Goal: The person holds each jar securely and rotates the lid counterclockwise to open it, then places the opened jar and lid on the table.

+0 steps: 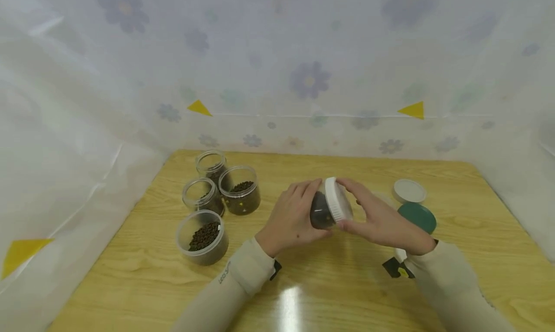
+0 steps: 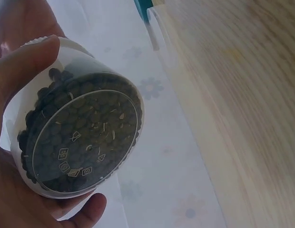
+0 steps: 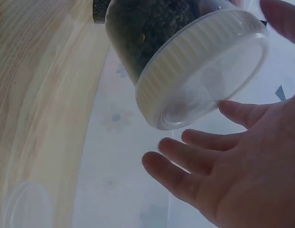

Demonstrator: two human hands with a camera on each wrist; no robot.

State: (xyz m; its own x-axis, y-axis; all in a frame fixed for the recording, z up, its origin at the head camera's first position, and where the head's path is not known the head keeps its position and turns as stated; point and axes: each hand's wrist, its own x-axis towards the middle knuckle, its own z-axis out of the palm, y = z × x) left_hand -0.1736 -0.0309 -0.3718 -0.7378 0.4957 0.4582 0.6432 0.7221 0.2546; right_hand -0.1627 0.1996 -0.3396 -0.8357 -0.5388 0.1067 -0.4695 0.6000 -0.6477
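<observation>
My left hand [image 1: 292, 219] grips a clear plastic jar [image 2: 85, 137] of small dark brown pellets, tilted on its side above the table. Its thumb and fingers wrap the jar's wall, and the moulded base faces the left wrist view. A white ribbed lid [image 1: 337, 200] sits on the jar's mouth, turned to the right. My right hand [image 1: 381, 221] is at this lid, its fingers spread and fairly straight. In the right wrist view one fingertip [image 3: 227, 107] meets the lid's rim, while the other fingers extend past it and the thumb stands near the opposite edge.
Several lidless clear jars [image 1: 207, 252] with dark pellets stand together at the table's left. On the right lie a white lid [image 1: 409, 191] and a green lid [image 1: 417, 217], with another pale lid partly under the right wrist. Flowered sheeting [image 1: 277, 57] surrounds the wooden table [image 1: 143, 245].
</observation>
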